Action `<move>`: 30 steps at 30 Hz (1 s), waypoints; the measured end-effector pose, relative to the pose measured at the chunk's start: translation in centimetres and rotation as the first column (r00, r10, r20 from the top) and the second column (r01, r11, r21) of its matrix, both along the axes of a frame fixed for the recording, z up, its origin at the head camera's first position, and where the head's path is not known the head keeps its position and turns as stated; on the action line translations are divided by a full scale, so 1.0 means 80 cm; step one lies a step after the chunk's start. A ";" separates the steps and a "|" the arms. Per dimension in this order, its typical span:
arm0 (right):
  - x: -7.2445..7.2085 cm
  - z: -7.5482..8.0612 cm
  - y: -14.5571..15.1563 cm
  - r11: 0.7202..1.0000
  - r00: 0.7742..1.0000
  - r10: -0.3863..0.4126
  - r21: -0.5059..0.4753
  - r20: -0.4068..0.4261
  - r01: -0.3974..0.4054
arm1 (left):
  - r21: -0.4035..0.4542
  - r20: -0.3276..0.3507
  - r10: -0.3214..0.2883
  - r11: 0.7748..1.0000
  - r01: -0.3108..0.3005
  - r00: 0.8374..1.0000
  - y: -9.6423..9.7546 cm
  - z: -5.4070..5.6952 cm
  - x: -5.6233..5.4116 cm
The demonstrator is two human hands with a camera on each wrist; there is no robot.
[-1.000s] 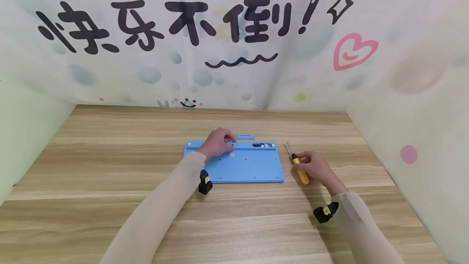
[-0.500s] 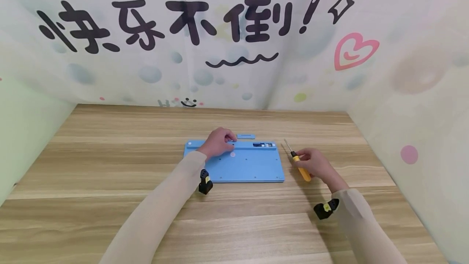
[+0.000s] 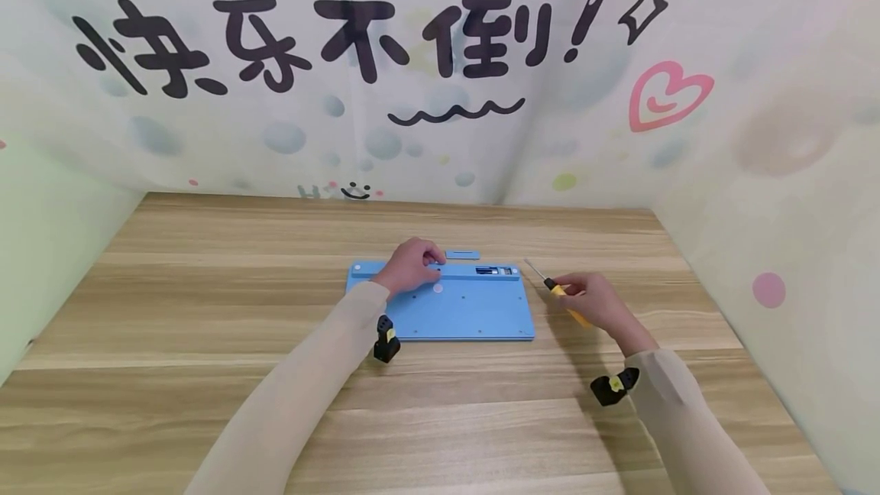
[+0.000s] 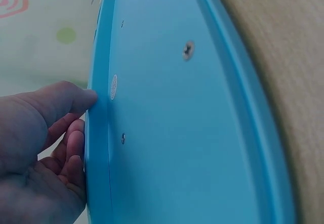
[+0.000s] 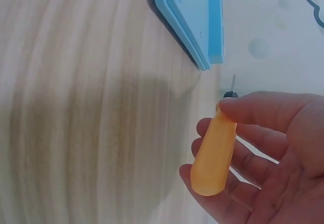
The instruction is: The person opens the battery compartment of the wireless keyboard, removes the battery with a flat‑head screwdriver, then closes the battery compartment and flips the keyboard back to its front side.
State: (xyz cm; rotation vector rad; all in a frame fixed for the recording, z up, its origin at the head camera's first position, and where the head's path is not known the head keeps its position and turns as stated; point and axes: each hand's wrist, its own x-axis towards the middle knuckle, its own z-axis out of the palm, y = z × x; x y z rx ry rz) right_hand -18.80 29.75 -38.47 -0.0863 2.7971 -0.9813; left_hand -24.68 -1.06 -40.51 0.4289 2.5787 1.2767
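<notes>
A light-blue keyboard (image 3: 474,312) lies on its face, its underside with several small screws turned up. My left hand (image 3: 411,264) grips its raised far edge, thumb on top and the other fingers curled behind, as the left wrist view shows. Near the right end of that edge, the battery compartment (image 3: 496,271) is uncovered, with dark cells inside. To the right of the keyboard, my right hand (image 3: 594,300) holds a screwdriver (image 5: 215,153) by its yellow handle, between thumb and fingers. The thin metal shaft points away and left, its tip close to the keyboard's far right corner.
A small blue battery cover (image 3: 463,255) lies just behind the keyboard. The wooden table (image 3: 440,426) meets a printed cloth backdrop (image 3: 275,151) at its far edge, with pale walls at both sides. Black wrist cameras sit on both sleeves.
The screwdriver in my right hand has tilted further left, its tip swinging toward the keyboard's corner and its handle end moving right. My left hand has kept its grip in place.
</notes>
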 end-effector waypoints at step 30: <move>-0.008 0.011 -0.003 0.998 0.982 0.067 0.006 -0.175 -0.067 | 0.007 -0.010 0.008 1.000 -0.008 1.000 0.001 0.000 0.002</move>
